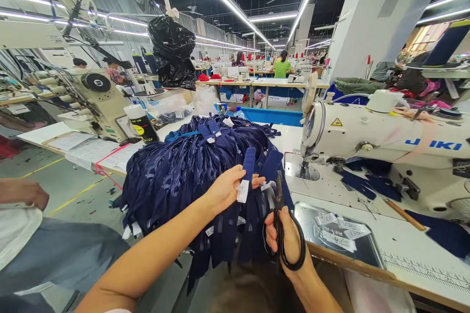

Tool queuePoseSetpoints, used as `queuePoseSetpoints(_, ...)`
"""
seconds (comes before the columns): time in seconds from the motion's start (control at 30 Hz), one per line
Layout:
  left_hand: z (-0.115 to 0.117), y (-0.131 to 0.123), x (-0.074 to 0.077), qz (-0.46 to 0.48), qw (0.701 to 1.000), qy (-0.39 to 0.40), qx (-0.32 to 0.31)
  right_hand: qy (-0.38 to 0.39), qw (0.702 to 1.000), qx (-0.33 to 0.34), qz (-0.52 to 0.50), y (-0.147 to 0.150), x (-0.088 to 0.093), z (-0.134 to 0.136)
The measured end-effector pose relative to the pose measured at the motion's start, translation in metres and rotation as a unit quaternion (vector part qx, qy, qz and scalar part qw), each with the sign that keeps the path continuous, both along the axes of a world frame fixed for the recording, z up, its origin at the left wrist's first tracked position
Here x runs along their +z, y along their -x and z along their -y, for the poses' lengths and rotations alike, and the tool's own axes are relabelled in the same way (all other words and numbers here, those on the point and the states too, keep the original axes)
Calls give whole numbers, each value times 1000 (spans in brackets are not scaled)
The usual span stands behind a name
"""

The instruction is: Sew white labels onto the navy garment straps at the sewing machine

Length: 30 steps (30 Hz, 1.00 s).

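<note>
My left hand (229,186) pinches a navy fabric strip (249,161) that carries a small white label (243,190). In my right hand (288,239) is a pair of black-handled scissors (304,249), fingers through the loops, blades pointing up. The blades are beside another navy strip (272,165) and its white label, just right of my left hand; whether they touch it I cannot tell. Below and behind both hands, a large heap of navy strips (176,156) spills over the table edge, with more white labels among them.
At right stands a white sewing machine (367,127), with a metal tray (341,234) of loose labels before it. A spray can (141,123) and another machine (97,98) are at left. Another person's hand (27,193) shows at the left edge. A black plastic bag (172,51) hangs above.
</note>
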<state>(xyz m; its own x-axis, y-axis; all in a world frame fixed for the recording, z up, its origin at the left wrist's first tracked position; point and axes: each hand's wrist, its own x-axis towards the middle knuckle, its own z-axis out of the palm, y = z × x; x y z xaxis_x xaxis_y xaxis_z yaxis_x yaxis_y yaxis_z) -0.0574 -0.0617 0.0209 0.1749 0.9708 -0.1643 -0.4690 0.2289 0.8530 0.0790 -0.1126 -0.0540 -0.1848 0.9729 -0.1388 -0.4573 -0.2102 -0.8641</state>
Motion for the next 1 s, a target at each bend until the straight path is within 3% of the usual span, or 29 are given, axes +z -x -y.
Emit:
queuePoseSetpoints(0.13, 4, -4, -3, -93, 993, -73, 16, -105, 986, -112, 67, -7, 13, -2)
queuePoseSetpoints(0.23, 6, -8, -4, -185, 972, -135, 60, -188, 944, -196, 186, -14, 26, -10)
queuePoseSetpoints(0.33, 8, -14, -5, -225, 958, -158, 75, -219, 919, -212, 249, -15, 35, -26)
queuePoseSetpoints(0.43, 8, -21, -8, -233, 955, -173, 53, -207, 937, -189, 206, -9, 36, -41)
queuePoseSetpoints(0.6, 11, -25, -18, -290, 929, -227, 32, -123, 970, -185, 99, 1, 37, -56)
queuePoseSetpoints(0.7, 11, -23, -23, -325, 918, -226, 31, -87, 977, -185, 64, 1, 38, -61)
queuePoseSetpoints(1.0, 6, -19, -29, -308, 930, -202, 12, -63, 981, -177, 36, 2, 33, -64)
